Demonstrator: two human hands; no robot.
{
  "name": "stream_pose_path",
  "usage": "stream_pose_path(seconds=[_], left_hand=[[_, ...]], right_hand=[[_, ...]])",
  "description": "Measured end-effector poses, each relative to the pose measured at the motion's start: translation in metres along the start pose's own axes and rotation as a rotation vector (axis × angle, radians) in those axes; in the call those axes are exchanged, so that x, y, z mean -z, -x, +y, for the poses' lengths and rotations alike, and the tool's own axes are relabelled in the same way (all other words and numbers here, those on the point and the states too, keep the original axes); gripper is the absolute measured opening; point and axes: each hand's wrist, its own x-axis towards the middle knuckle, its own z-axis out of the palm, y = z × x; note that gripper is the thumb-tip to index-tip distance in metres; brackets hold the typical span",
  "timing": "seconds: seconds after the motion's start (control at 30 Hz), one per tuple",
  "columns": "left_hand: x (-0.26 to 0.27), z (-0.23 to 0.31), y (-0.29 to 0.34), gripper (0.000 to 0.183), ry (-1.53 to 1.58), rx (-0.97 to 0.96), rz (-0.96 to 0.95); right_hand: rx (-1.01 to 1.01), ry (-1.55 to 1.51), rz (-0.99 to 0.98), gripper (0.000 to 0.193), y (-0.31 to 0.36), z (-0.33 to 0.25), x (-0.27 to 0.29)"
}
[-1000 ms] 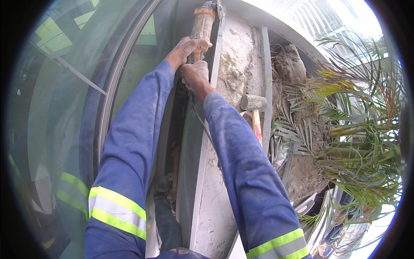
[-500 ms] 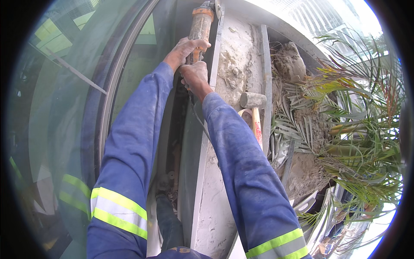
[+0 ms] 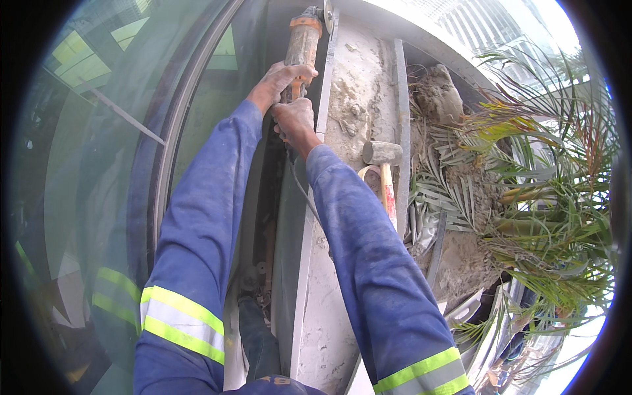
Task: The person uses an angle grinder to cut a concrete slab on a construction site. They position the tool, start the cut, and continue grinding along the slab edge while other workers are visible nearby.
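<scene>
Stretched out ahead of me, both hands grip a dusty orange and grey angle grinder [image 3: 303,46]. My left hand [image 3: 284,80] wraps around its body, and my right hand [image 3: 296,118] closes around its rear handle just behind. The grinder's round disc [image 3: 328,16] stands on edge at the far end, at the metal edge of the ledge [image 3: 327,72]; I cannot tell whether it touches. A cable [image 3: 303,186] trails from the handle toward my right forearm. White dust coats both hands.
A mallet [image 3: 382,153] with a grey head lies on the rough mortar-covered ledge, beside a curved pale strap or handle [image 3: 366,170]. Glass panels [image 3: 85,197] with a dark frame rise on my left. Palm fronds [image 3: 546,230] and a planter's soil [image 3: 461,263] lie to the right.
The view has shifted slightly, and the disc shows a little more fully. Both hands keep their hold on the grinder.
</scene>
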Motion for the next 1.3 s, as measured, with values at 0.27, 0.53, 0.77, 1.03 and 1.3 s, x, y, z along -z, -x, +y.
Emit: stream_pose_path(seconds=[0.27, 0.53, 0.77, 1.03, 1.3], left_hand=[[-0.002, 0.004, 0.011, 0.058, -0.008, 0.002, 0.014], [-0.004, -0.002, 0.008, 0.057, 0.022, 0.007, 0.005], [-0.001, -0.004, 0.012, 0.056, 0.008, 0.01, 0.037], [-0.006, 0.002, 0.021, 0.055, -0.009, 0.072, 0.032], [-0.009, 0.0, 0.028, 0.056, 0.016, 0.022, 0.015]], right_hand=[[-0.052, 0.012, -0.016, 0.019, 0.01, -0.004, 0.003], [-0.043, -0.01, 0.0, 0.018, 0.008, 0.003, 0.002], [-0.072, 0.027, -0.02, 0.021, 0.016, -0.002, 0.002], [-0.072, -0.004, -0.049, 0.029, 0.022, 0.002, 0.006], [-0.014, -0.009, 0.01, 0.031, 0.017, 0.015, -0.001]])
